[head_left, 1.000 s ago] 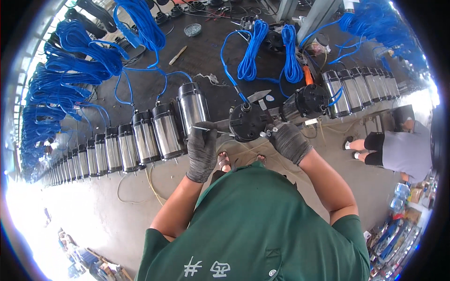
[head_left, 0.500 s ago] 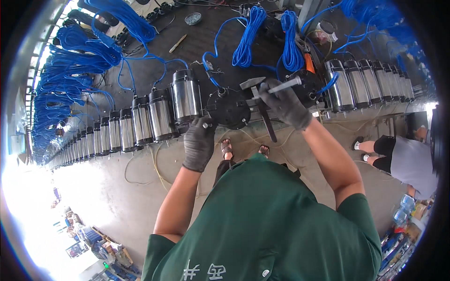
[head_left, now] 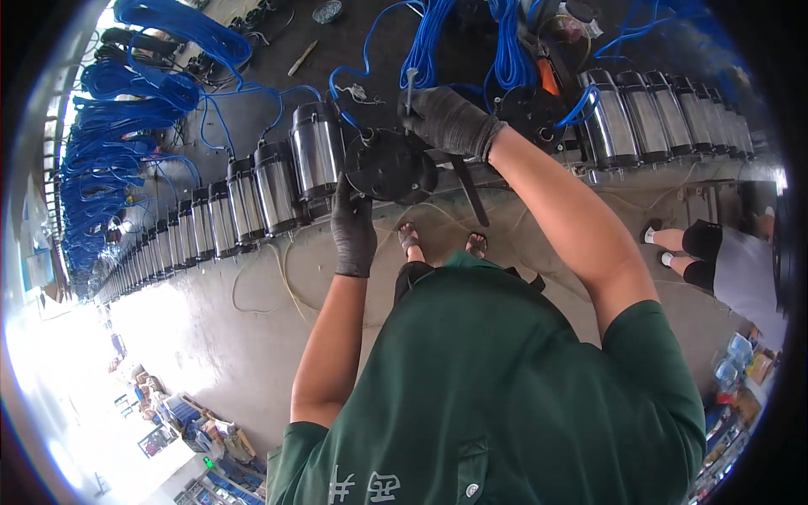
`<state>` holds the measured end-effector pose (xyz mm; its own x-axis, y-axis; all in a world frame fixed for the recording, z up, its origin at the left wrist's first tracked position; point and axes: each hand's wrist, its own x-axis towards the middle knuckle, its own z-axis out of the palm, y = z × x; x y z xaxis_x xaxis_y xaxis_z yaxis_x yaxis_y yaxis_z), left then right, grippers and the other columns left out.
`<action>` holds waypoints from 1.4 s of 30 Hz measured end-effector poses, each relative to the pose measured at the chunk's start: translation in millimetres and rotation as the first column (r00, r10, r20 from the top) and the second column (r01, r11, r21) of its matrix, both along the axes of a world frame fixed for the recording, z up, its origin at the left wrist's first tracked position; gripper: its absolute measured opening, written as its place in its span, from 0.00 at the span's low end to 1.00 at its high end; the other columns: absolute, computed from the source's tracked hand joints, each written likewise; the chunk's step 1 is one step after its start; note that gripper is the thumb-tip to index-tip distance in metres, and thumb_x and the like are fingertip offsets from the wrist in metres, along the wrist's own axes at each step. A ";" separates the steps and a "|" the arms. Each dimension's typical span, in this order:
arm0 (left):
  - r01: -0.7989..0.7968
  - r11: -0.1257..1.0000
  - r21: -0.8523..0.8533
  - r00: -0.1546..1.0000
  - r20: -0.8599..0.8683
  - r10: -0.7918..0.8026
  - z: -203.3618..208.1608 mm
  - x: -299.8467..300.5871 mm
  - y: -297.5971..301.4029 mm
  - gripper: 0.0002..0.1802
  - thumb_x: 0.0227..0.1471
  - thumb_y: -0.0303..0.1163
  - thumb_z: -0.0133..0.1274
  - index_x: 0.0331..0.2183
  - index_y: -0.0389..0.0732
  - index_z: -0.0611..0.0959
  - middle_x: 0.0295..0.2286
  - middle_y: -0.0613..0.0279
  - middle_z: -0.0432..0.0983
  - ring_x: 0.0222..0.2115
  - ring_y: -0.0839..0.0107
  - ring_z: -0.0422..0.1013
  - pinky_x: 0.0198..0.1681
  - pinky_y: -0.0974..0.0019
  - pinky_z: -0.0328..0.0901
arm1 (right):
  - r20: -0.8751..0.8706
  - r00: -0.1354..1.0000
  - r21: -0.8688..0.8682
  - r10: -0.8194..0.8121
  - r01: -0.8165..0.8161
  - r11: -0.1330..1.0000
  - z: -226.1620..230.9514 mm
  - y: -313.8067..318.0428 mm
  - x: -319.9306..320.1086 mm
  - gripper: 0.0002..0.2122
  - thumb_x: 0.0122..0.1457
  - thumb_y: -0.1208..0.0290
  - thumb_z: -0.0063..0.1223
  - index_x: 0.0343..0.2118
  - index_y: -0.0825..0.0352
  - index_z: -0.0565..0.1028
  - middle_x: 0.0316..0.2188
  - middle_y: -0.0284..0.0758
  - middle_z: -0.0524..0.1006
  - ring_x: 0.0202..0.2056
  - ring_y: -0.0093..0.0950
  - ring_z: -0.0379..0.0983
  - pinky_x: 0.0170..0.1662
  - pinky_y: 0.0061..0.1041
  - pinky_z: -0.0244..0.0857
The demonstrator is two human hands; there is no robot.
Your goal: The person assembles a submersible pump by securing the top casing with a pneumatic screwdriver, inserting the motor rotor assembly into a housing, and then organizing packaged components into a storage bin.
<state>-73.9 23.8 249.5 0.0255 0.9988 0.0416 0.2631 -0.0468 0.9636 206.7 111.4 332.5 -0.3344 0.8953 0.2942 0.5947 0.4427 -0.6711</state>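
Note:
A black round end cap (head_left: pixel 389 168) faces up at the bench's front edge, a blue cable joining its far side. My left hand (head_left: pixel 353 231), in a dark grey glove, is closed at the cap's near left edge; some fingertips are hidden beneath it. Just right of the cap, my gloved right hand (head_left: pixel 454 122) is wrapped round a slim metal rod (head_left: pixel 411 80), which now points away from me. Under that hand, the dark handle of a hammer (head_left: pixel 469 189) juts over the bench edge; its head is hidden.
Steel motor cylinders (head_left: pixel 316 151) stand in a row to the left, with more cylinders (head_left: pixel 610 122) at right. Blue cable coils (head_left: pixel 429 46) lie behind. A second black cap (head_left: pixel 530 114), a small dish (head_left: pixel 326 11) and a knife-like tool (head_left: pixel 303 57) are on the bench. Another person (head_left: pixel 741 269) stands at right.
My right hand has moved left and away with the rod, which has swung from pointing right to pointing away. The small bolt at my left fingertips no longer shows. The view has shifted slightly.

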 end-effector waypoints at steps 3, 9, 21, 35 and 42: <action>0.003 0.999 0.053 1.000 -0.024 -0.001 -2.5 0.0 13.4 0.33 0.55 0.13 0.47 0.63 0.38 0.70 0.50 0.52 0.77 0.45 0.64 0.74 0.49 0.64 0.69 | 0.267 0.959 0.112 0.094 -0.127 0.986 -0.8 7.7 -2.0 0.07 0.59 0.72 0.57 0.38 0.68 0.77 0.33 0.45 0.80 0.39 0.44 0.78 0.44 0.38 0.73; 0.076 0.983 -0.166 0.935 0.354 -0.012 -7.9 -14.2 49.3 0.23 0.62 0.17 0.48 0.58 0.37 0.77 0.47 0.66 0.79 0.42 0.79 0.73 0.47 0.76 0.67 | 0.363 0.917 -0.196 0.166 -0.099 0.976 -6.0 2.3 -5.9 0.10 0.57 0.76 0.55 0.42 0.67 0.78 0.36 0.45 0.81 0.40 0.44 0.79 0.46 0.37 0.73; -0.068 0.995 -0.074 0.971 -0.234 0.049 -83.4 19.2 40.7 0.15 0.56 0.26 0.59 0.46 0.40 0.80 0.41 0.55 0.83 0.42 0.63 0.78 0.48 0.63 0.69 | 0.457 0.889 0.066 0.037 -0.076 0.995 -129.2 5.5 -1.1 0.11 0.56 0.67 0.60 0.41 0.62 0.81 0.39 0.39 0.83 0.39 0.38 0.81 0.43 0.36 0.75; -0.124 0.987 0.105 0.878 -0.451 0.159 -115.6 -3.4 41.7 0.14 0.53 0.31 0.59 0.42 0.44 0.80 0.35 0.47 0.83 0.39 0.43 0.77 0.41 0.51 0.71 | 0.577 0.816 0.147 -0.043 -0.052 0.988 -129.2 -0.2 -15.9 0.06 0.58 0.71 0.57 0.38 0.61 0.78 0.35 0.35 0.81 0.39 0.34 0.80 0.42 0.29 0.74; -0.076 0.980 0.182 0.844 -0.512 0.161 -112.9 -0.4 52.4 0.13 0.53 0.32 0.60 0.41 0.44 0.80 0.35 0.48 0.83 0.39 0.43 0.77 0.40 0.50 0.71 | 0.468 0.883 0.205 0.029 -0.140 0.969 -133.5 -0.5 -7.5 0.08 0.60 0.66 0.57 0.40 0.61 0.78 0.37 0.33 0.82 0.39 0.33 0.80 0.42 0.29 0.75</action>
<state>-74.3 76.2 136.6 -0.0324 0.9785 0.2035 0.7374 -0.1140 0.6658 199.2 110.8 199.0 -0.5524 0.7853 0.2797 0.7635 0.6113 -0.2084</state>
